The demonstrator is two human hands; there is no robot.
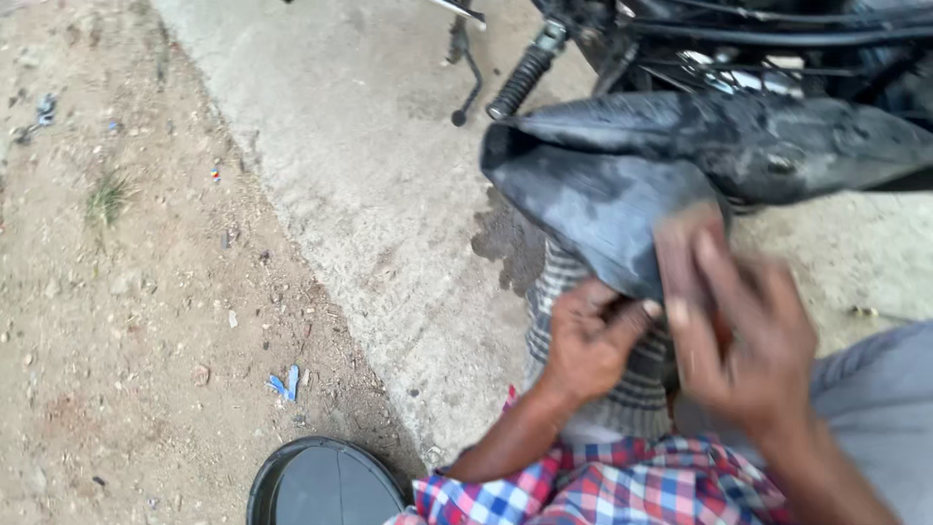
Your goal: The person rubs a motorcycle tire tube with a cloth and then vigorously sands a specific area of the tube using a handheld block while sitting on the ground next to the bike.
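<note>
A black rubber inner tube (622,185) lies folded over my knee, wet and shiny. My left hand (588,335) pinches its lower edge against a striped grey cloth (637,389) on my lap. My right hand (743,326) presses a small reddish-brown flat piece (680,258) onto the tube's surface; the hand is blurred by motion. The checked sleeve (583,486) of my shirt shows at the bottom.
A motorcycle (739,49) stands at the top right, its shock spring (525,78) and side stand (466,83) over the concrete slab (369,175). A wet patch darkens the concrete. A round black basin (321,481) sits at bottom left on bare dirt (117,292).
</note>
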